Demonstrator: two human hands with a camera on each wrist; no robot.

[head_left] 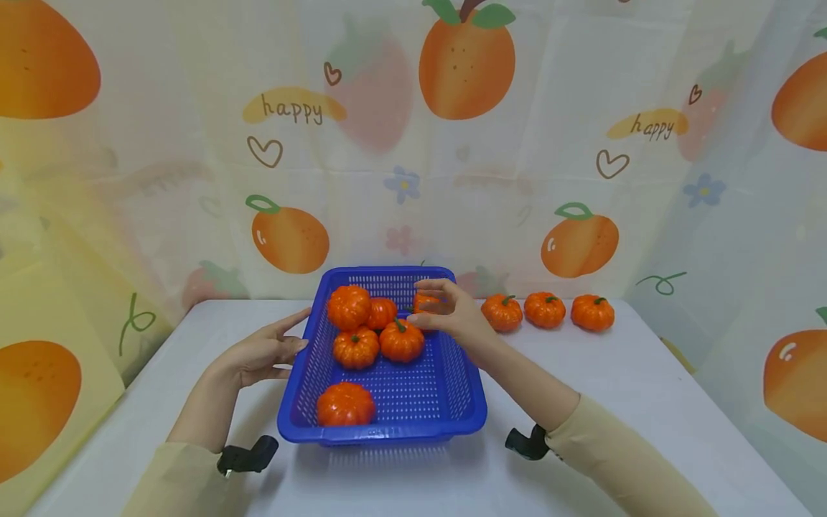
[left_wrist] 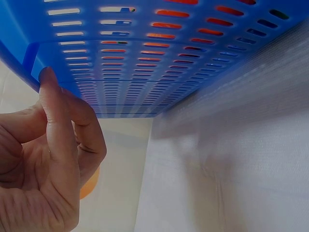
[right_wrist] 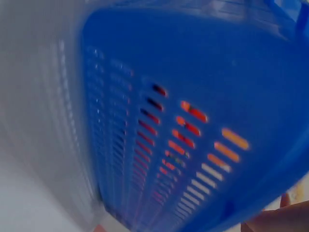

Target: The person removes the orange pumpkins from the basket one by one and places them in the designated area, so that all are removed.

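A blue plastic basket point(head_left: 381, 433) with slotted walls stands on the table, holding several small orange pumpkins, among them a front one point(head_left: 345, 406) and a middle one point(head_left: 402, 342). My right hand point(head_left: 455, 312) reaches over the basket's right wall. Its thumb and fingers lie around a pumpkin point(head_left: 424, 302) at the back right, which the hand partly hides. At the left wall, my left hand point(head_left: 268, 352) touches the basket's rim with spread, fairly straight fingers. The left wrist view shows a fingertip of that hand point(left_wrist: 60, 140) against the rim.
Three more pumpkins stand in a row on the white table point(head_left: 646, 402), right of the basket: a near one point(head_left: 502, 313), a middle one point(head_left: 545, 310) and a far one point(head_left: 592, 313). A fruit-printed curtain point(head_left: 400, 201) hangs behind the table.
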